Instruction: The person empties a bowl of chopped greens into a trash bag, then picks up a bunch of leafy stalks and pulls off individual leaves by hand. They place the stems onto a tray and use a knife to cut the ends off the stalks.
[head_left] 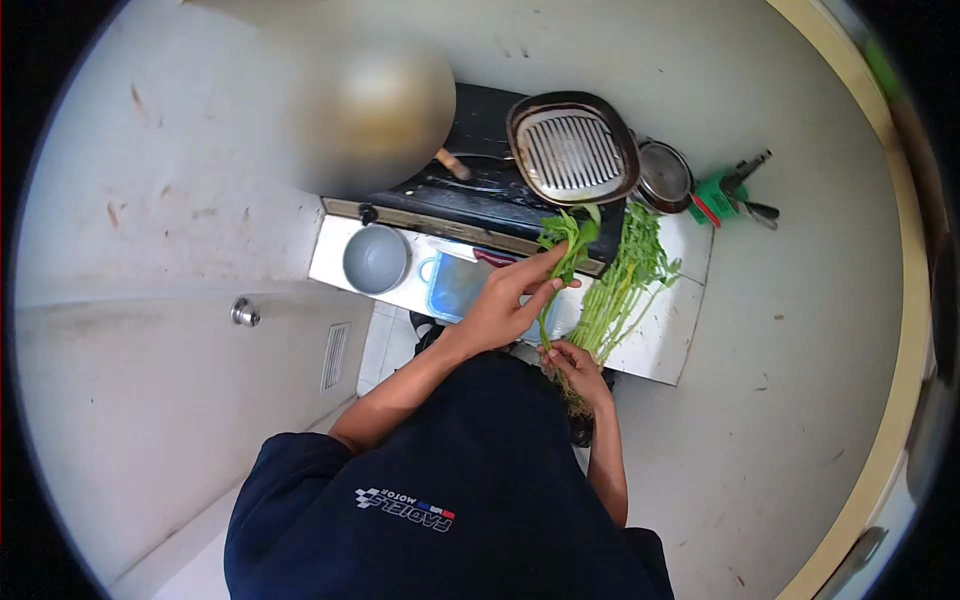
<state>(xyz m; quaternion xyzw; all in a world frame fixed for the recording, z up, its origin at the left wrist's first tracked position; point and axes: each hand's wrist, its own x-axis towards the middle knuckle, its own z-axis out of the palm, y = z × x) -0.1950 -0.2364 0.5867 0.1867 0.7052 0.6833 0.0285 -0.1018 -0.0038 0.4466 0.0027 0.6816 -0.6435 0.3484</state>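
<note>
My left hand (521, 293) pinches a long leafy green stalk (571, 249) near its leaves, above the counter's front edge. Lower down, the fingers of my right hand (574, 370) are closed on the same stalk's stem. Just to the right, a large bunch of leafy greens (622, 290) lies on the white tiled counter (660, 345), leaves toward the back. Its brown roots (572, 396) hang at the front edge, partly behind my right hand. Partly hidden by my left forearm and hand is a blue-lidded container (458, 287).
A black stove (480, 205) runs along the back, with a ridged grill pan (572, 150) on it and a large blurred round thing at its left. A grey bowl (376, 259) stands front left. At right are a small pot (664, 175) and a green utensil holder (718, 198).
</note>
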